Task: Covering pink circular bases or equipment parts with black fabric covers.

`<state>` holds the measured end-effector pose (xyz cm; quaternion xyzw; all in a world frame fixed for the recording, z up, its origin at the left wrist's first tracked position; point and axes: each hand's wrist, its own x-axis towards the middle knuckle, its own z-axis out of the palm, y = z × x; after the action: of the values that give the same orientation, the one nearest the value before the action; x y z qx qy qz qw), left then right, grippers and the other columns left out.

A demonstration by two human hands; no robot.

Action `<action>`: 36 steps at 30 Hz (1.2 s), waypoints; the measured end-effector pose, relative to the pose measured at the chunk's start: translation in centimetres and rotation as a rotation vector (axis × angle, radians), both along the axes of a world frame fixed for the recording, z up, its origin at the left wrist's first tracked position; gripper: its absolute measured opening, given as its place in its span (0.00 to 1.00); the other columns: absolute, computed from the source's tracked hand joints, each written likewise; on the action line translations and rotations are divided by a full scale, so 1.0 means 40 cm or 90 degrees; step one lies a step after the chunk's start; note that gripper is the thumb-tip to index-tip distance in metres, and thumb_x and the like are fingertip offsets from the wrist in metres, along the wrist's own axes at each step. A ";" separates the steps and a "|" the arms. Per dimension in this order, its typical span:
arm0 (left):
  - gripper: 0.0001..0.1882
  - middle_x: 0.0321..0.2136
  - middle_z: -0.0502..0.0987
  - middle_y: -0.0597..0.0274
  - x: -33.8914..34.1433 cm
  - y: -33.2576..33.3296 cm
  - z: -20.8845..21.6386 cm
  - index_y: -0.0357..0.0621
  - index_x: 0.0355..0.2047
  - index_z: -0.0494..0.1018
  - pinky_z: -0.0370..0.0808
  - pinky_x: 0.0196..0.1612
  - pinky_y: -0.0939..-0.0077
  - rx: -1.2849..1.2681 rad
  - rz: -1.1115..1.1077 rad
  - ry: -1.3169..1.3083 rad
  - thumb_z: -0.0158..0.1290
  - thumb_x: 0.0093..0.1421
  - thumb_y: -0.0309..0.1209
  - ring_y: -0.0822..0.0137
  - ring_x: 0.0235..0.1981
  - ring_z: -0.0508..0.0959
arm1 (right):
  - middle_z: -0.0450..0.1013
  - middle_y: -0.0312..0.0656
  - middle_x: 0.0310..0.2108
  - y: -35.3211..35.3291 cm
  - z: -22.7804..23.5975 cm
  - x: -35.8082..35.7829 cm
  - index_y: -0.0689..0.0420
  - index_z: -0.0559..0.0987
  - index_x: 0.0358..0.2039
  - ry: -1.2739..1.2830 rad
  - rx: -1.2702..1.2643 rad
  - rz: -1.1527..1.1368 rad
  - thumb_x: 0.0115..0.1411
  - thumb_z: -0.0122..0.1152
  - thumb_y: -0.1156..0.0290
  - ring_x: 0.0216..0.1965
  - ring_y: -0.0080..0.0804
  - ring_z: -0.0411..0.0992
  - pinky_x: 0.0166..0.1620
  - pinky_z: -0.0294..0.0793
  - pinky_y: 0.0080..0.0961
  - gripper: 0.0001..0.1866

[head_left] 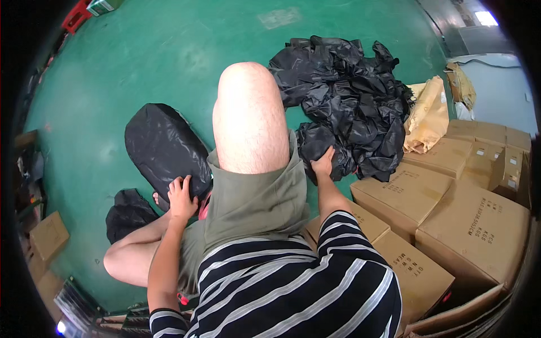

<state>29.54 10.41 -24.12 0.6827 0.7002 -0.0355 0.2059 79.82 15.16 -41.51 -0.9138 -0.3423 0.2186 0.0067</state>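
Note:
A long, rounded black fabric bag (163, 141) lies on the green floor to the left of my raised knee. My left hand (181, 200) rests on its near end, fingers apart and slightly bent, beside my folded leg. At the right, a big crumpled heap of thin, shiny black fabric pieces (355, 101) spreads over the floor. My right hand (323, 163) grips the near left edge of this heap, on a black fabric piece (316, 143); part of its grasp is hidden by the folds. A smaller black fabric piece (129, 214) lies by my left knee.
Closed cardboard boxes (479, 225) stand close on my right, with crumpled brown paper (431, 115) beyond them. A small carton (49, 235) is at the far left. A red crate (76, 17) sits at the upper left on the green floor (169, 62).

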 end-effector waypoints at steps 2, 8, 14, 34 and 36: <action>0.41 0.51 0.64 0.53 0.006 0.001 -0.004 0.50 0.58 0.63 0.67 0.52 0.55 0.013 -0.004 -0.001 0.63 0.39 0.27 0.49 0.55 0.64 | 0.42 0.47 0.71 0.029 0.013 0.017 0.47 0.37 0.70 0.021 -0.065 0.059 0.41 0.78 0.63 0.56 0.53 0.69 0.58 0.70 0.40 0.66; 0.42 0.51 0.64 0.53 0.014 0.005 -0.007 0.50 0.58 0.63 0.67 0.52 0.55 0.016 0.012 -0.016 0.63 0.39 0.27 0.50 0.55 0.64 | 0.74 0.50 0.49 0.056 0.042 0.082 0.52 0.69 0.56 -0.021 -0.197 0.070 0.47 0.74 0.60 0.53 0.50 0.72 0.53 0.74 0.41 0.36; 0.39 0.52 0.65 0.51 -0.007 -0.018 -0.029 0.45 0.56 0.65 0.65 0.54 0.56 0.072 -0.053 0.011 0.61 0.39 0.29 0.50 0.55 0.64 | 0.79 0.46 0.35 0.065 0.165 0.114 0.56 0.83 0.29 -0.255 -0.075 0.296 0.52 0.64 0.62 0.44 0.47 0.73 0.46 0.73 0.41 0.10; 0.18 0.49 0.75 0.56 -0.027 0.100 0.197 0.37 0.54 0.70 0.71 0.54 0.72 0.119 0.301 -0.959 0.52 0.66 0.32 0.66 0.51 0.75 | 0.65 0.43 0.14 0.315 1.169 -0.698 0.66 0.82 0.36 -0.092 0.981 0.856 0.50 0.66 0.83 0.13 0.33 0.62 0.18 0.61 0.28 0.10; 0.25 0.60 0.66 0.52 -0.026 0.102 0.285 0.42 0.63 0.60 0.65 0.61 0.65 -0.046 0.403 -1.225 0.41 0.71 0.43 0.61 0.60 0.67 | 0.60 0.38 0.13 0.238 1.170 -0.796 0.63 0.82 0.41 0.053 0.889 1.040 0.33 0.65 0.81 0.12 0.29 0.57 0.16 0.56 0.26 0.27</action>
<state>28.51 14.48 -12.74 0.1981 0.3843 0.5645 0.7031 47.98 24.69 5.29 -0.1944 -0.8981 -0.0557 0.3907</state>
